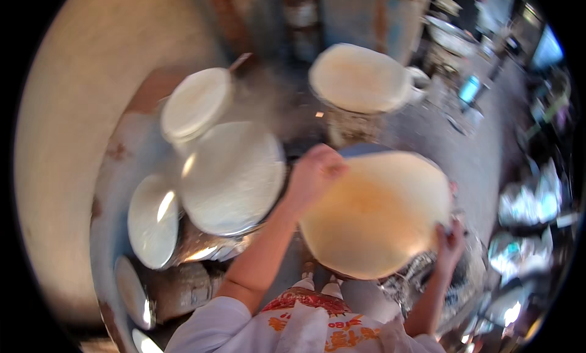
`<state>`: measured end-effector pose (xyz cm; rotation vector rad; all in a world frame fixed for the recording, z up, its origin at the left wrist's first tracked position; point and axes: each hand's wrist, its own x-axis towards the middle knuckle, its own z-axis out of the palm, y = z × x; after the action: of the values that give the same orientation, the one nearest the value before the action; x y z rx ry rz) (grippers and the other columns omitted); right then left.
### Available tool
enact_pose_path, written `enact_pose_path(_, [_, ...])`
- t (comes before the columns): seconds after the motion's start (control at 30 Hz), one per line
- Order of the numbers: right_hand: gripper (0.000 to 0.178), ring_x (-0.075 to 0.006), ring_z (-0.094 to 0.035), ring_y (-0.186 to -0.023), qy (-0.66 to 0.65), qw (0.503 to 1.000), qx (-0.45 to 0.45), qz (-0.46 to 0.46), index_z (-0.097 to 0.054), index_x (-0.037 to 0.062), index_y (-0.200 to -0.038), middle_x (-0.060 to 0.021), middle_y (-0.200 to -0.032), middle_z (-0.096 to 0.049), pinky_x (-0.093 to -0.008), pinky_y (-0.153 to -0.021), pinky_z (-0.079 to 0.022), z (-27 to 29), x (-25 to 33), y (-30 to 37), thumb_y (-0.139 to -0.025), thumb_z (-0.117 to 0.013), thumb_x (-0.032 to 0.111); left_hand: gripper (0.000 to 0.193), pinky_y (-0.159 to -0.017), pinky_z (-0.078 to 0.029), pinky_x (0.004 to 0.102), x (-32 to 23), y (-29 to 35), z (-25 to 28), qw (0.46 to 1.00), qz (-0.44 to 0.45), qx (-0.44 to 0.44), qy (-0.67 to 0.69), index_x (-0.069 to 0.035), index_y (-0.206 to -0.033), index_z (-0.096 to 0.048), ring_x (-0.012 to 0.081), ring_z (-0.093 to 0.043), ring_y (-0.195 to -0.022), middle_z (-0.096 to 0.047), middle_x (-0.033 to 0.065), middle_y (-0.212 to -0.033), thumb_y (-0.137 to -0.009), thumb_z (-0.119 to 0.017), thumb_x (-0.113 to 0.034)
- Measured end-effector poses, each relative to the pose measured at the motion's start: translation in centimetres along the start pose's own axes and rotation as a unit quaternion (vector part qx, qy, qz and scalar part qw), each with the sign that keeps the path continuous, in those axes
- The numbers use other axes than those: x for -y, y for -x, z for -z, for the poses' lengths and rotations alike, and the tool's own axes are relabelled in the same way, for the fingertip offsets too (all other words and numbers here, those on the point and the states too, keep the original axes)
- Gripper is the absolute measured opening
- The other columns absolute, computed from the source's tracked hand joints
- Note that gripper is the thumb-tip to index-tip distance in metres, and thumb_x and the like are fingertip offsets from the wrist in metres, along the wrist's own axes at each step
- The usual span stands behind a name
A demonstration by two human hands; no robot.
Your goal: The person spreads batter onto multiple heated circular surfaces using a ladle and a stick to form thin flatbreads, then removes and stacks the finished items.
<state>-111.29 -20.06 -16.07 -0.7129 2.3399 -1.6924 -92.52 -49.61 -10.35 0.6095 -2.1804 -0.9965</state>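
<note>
A broad, thin, pale-tan pancake (372,212), browner toward its middle, spreads in front of my body. My left hand (317,170) is closed at its upper left edge, the fingers pinched together. At the lower right edge, my right hand (450,243) has its fingers bent round the rim. Motion blurs both hands a little, and the pancake hides some fingertips. Behind its far edge shows a strip of a dark blue-grey round surface (366,150).
Beyond it, similar pale rounds (360,78) lie on a stand. Left are another pale round (196,103), a large silvery disc (234,178) and drums with shiny round ends (152,222). A curved wall (116,109) borders the left. Plastic bags (531,194) lie far right. Steam drifts mid-scene.
</note>
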Motion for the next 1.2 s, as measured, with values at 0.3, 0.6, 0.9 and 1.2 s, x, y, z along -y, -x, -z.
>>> enact_pose_path(0.3, [0.027,-0.0086,-0.056,-0.072,0.051,0.947,0.282,0.144,-0.062,-0.0009,-0.099,-0.0038,-0.084,-0.061,-0.0221,-0.059,-0.045,-0.8,13.8,-6.6,-0.074,-0.063,0.009,0.025,-0.069,-0.047,0.0272,-3.3,-3.0,12.2,0.98,0.15,0.051,0.123,-0.005,-0.094,-0.06,0.0084,-0.057,-0.078,-0.063,0.0005,-0.082,-0.074,-0.07,-0.018])
enact_pose_path(0.6, [0.014,-0.0094,-0.06,-0.057,-0.101,0.975,0.131,0.151,-0.063,-0.0003,-0.092,-0.0036,-0.071,-0.064,-0.0198,-0.047,-0.045,-11.0,18.1,-28.0,-0.081,-0.062,0.007,0.007,-0.069,-0.046,0.0275,-2.1,-20.7,15.4,0.985,-0.139,-0.085,-0.052,-0.004,-0.081,-0.06,0.0139,-0.059,-0.074,-0.063,0.0033,-0.078,-0.077,-0.064,-0.007])
enact_pose_path(0.9, [0.02,-0.0184,-0.06,-0.089,-0.086,0.994,0.07,-0.008,-0.067,-0.0035,-0.092,-0.0115,-0.093,-0.066,-0.029,-0.083,-0.046,-19.1,-2.3,-36.8,-0.075,-0.056,0.0,0.013,-0.069,-0.047,0.0389,16.6,-23.5,0.3,0.909,-0.265,-0.118,-0.299,-0.009,-0.077,-0.064,0.026,-0.056,-0.082,-0.058,0.0051,-0.083,-0.066,-0.059,-0.005])
enact_pose_path(1.2, [0.027,-0.022,-0.06,-0.1,0.175,0.965,-0.011,0.194,-0.064,-0.0005,-0.1,-0.0156,-0.102,-0.064,-0.0341,-0.087,-0.045,-19.0,-2.7,-33.9,-0.075,-0.055,0.001,0.025,-0.084,-0.043,0.0385,19.9,-7.9,16.9,0.931,0.053,-0.09,-0.351,-0.01,-0.101,-0.064,0.0287,-0.053,-0.096,-0.059,0.0085,-0.098,-0.076,-0.06,-0.009])
